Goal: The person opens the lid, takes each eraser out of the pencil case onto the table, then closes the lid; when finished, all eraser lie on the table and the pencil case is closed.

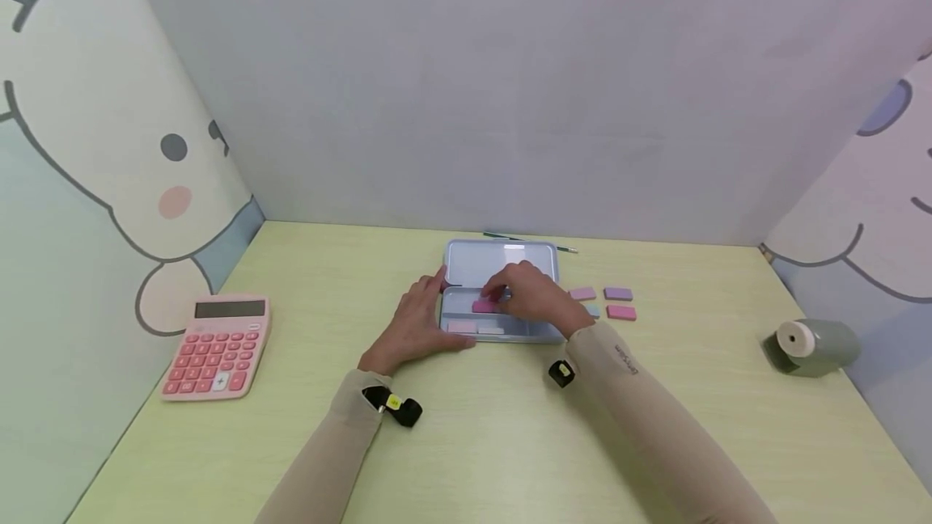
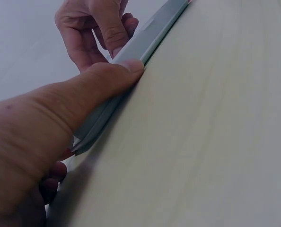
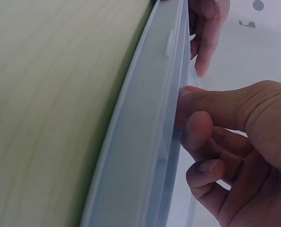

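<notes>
A light blue pencil case [image 1: 501, 265] lies open mid-table, lid tipped back. My left hand [image 1: 418, 320] lies flat at its front left corner. Its thumb [image 2: 109, 75] presses along the front wall [image 2: 145, 40], and its fingers [image 3: 204, 38] reach straight up the left side. My right hand [image 1: 535, 297] is over the case's base, fingertips pinching a pink eraser [image 1: 484, 306] inside it. The right wrist view shows those curled fingers [image 3: 202, 142] behind the case wall [image 3: 145, 142], with the eraser hidden. A pale pink eraser [image 1: 462, 327] and a white one [image 1: 491, 331] lie in the base.
Several erasers lie right of the case: lilac-pink [image 1: 582, 293], purple [image 1: 617, 293], pink [image 1: 621, 312]. A pencil [image 1: 502, 236] lies behind the lid. A pink calculator [image 1: 218, 346] sits at left and a green pencil sharpener [image 1: 808, 346] at far right. Walls enclose the desk.
</notes>
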Available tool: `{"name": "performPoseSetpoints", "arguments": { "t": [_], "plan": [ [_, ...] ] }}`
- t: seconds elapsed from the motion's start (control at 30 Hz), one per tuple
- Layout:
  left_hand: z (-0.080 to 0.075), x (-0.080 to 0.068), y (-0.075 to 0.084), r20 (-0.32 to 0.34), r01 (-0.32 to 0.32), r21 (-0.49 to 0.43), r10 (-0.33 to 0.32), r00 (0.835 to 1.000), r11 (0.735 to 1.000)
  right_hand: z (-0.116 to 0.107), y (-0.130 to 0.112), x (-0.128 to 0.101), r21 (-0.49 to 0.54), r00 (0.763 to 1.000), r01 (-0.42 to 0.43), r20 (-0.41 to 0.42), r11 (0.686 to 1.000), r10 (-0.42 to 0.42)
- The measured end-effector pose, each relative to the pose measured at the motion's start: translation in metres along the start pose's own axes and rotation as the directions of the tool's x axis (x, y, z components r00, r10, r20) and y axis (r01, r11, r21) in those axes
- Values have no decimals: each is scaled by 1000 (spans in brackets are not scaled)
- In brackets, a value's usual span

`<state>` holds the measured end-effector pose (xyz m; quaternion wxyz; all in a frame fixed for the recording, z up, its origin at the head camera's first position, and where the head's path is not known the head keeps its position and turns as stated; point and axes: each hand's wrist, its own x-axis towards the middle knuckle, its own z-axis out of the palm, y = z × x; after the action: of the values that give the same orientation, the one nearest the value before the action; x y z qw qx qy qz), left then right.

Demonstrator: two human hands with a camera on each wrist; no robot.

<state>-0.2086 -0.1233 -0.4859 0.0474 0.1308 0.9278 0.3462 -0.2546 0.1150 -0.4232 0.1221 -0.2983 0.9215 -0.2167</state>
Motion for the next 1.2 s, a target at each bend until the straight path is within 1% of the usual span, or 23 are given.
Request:
{"name": "performPoseSetpoints", "arguments": {
  "t": [0.17, 0.3, 0.37, 0.47, 0.57, 0.7, 0.77, 0.8, 0.87, 1.07, 1.2],
  "plan": [
    [0, 0, 0, -2, -9, -4, 9, 1000, 1000, 2, 3, -1, 44, 999, -26, -27, 999, 27],
    [-1, 0, 0, -2, -19, -7, 19, 1000, 1000, 1, 6, -3, 71, 998, -19, -55, 997, 23],
    [-1, 0, 0, -5, -23, -2, 23, 1000, 1000, 1, 9, -5, 97, 997, -14, -68, 995, 20],
    [0, 0, 0, -3, -25, 3, 25, 1000, 1000, 2, 16, -8, 167, 996, -16, -90, 986, 31],
    [0, 1, -2, -3, -21, 7, 21, 1000, 1000, 0, 21, -14, 270, 993, -26, -100, 963, 55],
    [1, 1, -3, -9, -14, 16, 14, 1000, 1000, -3, 25, -25, 406, 990, -90, -62, 909, 126],
    [1, 1, -3, -12, -13, 18, 13, 1000, 1000, -5, 29, -30, 447, 987, -125, -38, 886, 158],
    [1, 1, -3, -13, -13, 18, 14, 1000, 1000, -5, 31, -32, 461, 984, -141, -30, 876, 175],
    [1, 1, -3, -14, -14, 15, 14, 1000, 1000, -6, 36, -38, 470, 982, -155, -25, 869, 188],
    [1, 1, -3, -9, -18, 19, 18, 1000, 1000, -14, 54, -60, 471, 973, -192, -25, 861, 231],
    [-1, 0, -2, -4, -25, 11, 25, 1000, 1000, -22, 67, -79, 491, 964, -221, -22, 842, 266]
  ]
}}
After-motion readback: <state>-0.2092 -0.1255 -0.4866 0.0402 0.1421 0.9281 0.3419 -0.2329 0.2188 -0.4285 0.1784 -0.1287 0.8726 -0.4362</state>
